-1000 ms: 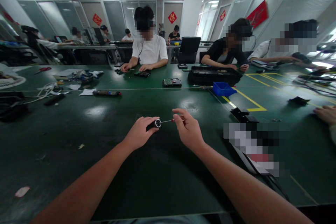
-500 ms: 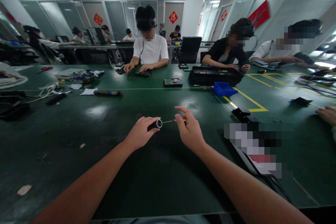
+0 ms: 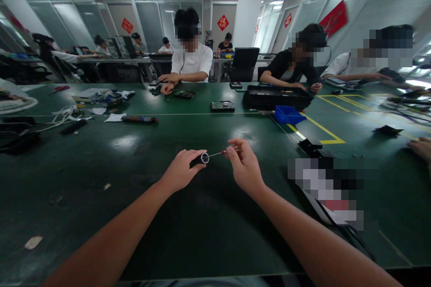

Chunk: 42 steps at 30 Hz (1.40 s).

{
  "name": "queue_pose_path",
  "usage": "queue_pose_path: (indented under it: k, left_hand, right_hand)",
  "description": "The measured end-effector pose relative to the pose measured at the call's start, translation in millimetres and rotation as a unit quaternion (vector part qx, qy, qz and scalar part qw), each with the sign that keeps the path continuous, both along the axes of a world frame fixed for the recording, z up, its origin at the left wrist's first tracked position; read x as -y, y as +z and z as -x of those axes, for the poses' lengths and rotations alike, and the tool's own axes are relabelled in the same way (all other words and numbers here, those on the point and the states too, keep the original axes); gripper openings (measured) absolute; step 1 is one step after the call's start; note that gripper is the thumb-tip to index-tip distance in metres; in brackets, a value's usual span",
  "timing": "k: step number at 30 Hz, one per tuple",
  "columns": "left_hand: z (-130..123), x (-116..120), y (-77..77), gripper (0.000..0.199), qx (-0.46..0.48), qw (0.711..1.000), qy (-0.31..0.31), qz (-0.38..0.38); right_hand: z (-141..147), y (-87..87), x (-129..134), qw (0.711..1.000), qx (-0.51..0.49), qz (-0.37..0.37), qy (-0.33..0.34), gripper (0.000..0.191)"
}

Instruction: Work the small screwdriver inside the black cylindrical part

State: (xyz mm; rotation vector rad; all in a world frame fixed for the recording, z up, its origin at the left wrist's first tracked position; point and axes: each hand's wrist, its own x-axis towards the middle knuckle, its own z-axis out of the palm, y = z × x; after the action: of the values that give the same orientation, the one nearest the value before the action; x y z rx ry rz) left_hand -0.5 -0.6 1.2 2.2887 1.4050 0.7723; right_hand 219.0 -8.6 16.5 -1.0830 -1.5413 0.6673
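Observation:
My left hand (image 3: 183, 169) grips a small black cylindrical part (image 3: 204, 158) whose round, silver-rimmed end faces right. Closed around the red handle of a thin screwdriver (image 3: 216, 154) is my right hand (image 3: 243, 161). The metal shaft points left, and its tip reaches the rimmed end of the part; exactly where the tip sits is too small to tell. Both hands are held above the green table (image 3: 208, 233).
A blue bin (image 3: 289, 115) and a long black housing (image 3: 276, 97) stand ahead right. A circuit-board device (image 3: 222, 106) lies ahead, a dark tool (image 3: 139, 119) ahead left. A pixelated item (image 3: 326, 193) lies right of my arm. People sit opposite.
The fingers of my right hand have curled in around the screwdriver handle; the index finger was raised before. The hands of the person opposite have come closer together.

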Motion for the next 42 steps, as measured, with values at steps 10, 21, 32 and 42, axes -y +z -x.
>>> queue_pose_path:
  k: [10,21,32,42]
  left_hand:
    - [-1.2,1.5,3.8,0.041,0.023,0.999,-0.037,-0.006]
    - [-0.2,-0.4,1.8,0.039,0.005,0.999,-0.040,-0.021]
    - [0.0,0.4,-0.6,0.041,0.004,1.000,-0.007,-0.008]
    - [0.5,-1.4,-1.7,0.041,-0.005,1.000,-0.007,0.000]
  right_hand:
    - [0.8,-6.3,-13.3,0.981,-0.175,0.085,0.020,0.027]
    - [-1.6,-8.1,-17.1,0.976,-0.194,0.093,0.023,0.027]
    - [-1.7,6.3,-3.9,0.999,-0.005,0.045,-0.016,0.028]
    - [-2.0,6.1,0.8,0.999,0.047,-0.003,0.005,0.016]
